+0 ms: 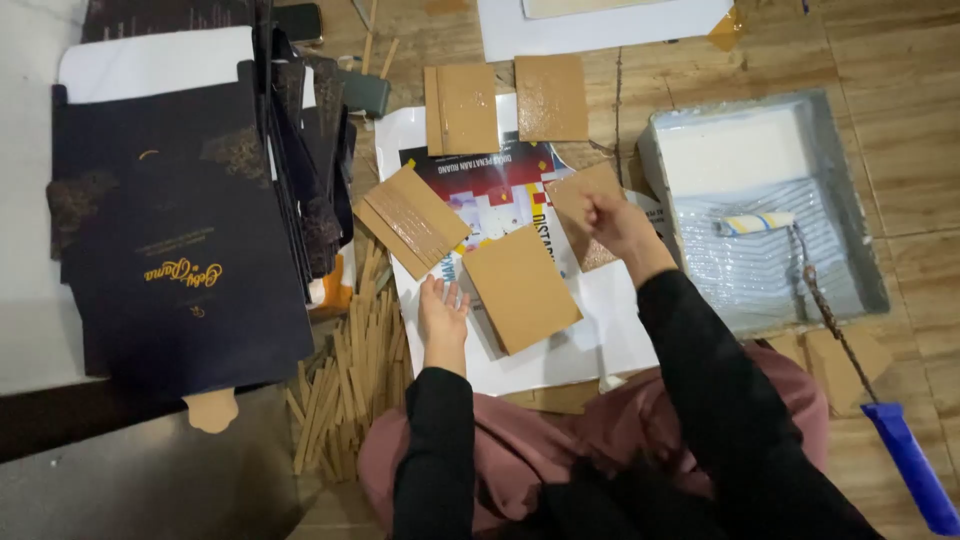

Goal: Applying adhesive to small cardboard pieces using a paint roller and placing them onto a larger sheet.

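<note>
My right hand (615, 222) pinches a brown cardboard square (588, 196) and lifts it over the printed poster sheet (500, 195) on the floor. Lower left, my left hand (441, 308) lies flat and open on the sheet's white edge, beside another brown cardboard square (520, 287). A third board with ridged strips (411, 220) lies tilted just above my left hand. Two glossy brown pieces (461, 108) (551, 96) sit at the sheet's top edge.
A grey paint tray (840, 180) holding white glue and a small roller (757, 222) with a blue handle (912, 465) stands at the right. Dark printed card covers (180, 250) are stacked at the left. Thin cardboard strips (350, 370) are piled by my knee.
</note>
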